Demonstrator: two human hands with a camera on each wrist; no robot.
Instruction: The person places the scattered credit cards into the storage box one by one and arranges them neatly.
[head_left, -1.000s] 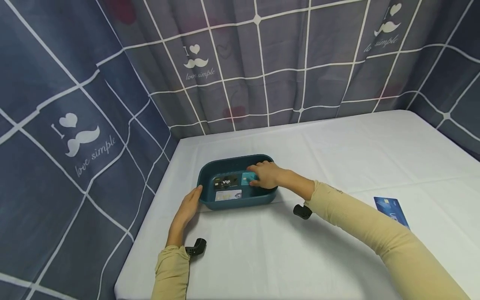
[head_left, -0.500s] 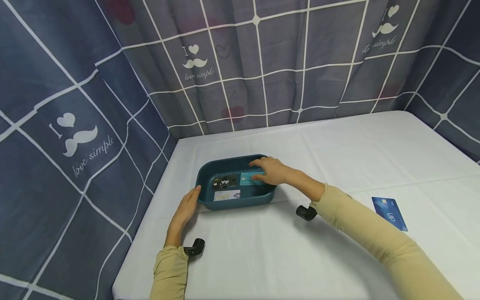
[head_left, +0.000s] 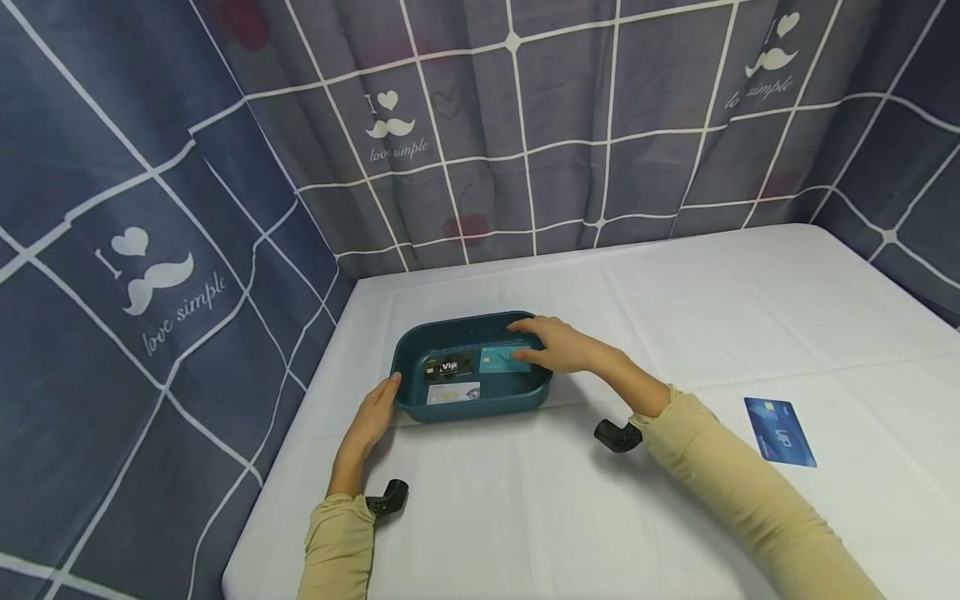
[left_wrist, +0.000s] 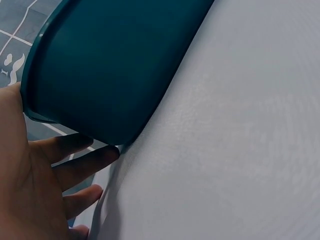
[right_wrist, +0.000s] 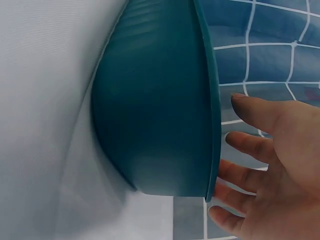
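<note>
Around the back and sides, from nine through twelve to three o'clock: a blue-grey fabric curtain (head_left: 570, 108) with white grid lines, plus heart, moustache and "love simple" prints. Below: a wide table under smooth white cloth (head_left: 525, 508). Entering from six and five o'clock: two long beige fabric sleeves (head_left: 750, 492). Toward ten o'clock on the cloth: a dark-teal, rounded-rectangular, deep-walled basin (head_left: 480, 408), upright. At its eight o'clock corner: the left hand (head_left: 371, 412), thumb at the rim, other fingers fairly straight and spread against the outer wall, as seen from the left wrist. Toward its two-to-three o'clock end: the right hand (head_left: 566, 346), fingers and thumb spread wide, gripping nothing, thumb above a card; cannot tell rim contact from a narrow gap. Just past three o'clock from the basin, well apart on the cloth: a bright-blue rectangular VIP card (head_left: 780, 431). Flat inside the basin: a black rectangular Vip card (head_left: 448, 365) toward nine to ten, a light-turquoise rectangular card (head_left: 495, 360) toward two to three, partly under the right thumb, and a whitish rectangular card (head_left: 453, 392) toward seven to eight. At the wrists: two small, black, bent devices (head_left: 390, 497).
</note>
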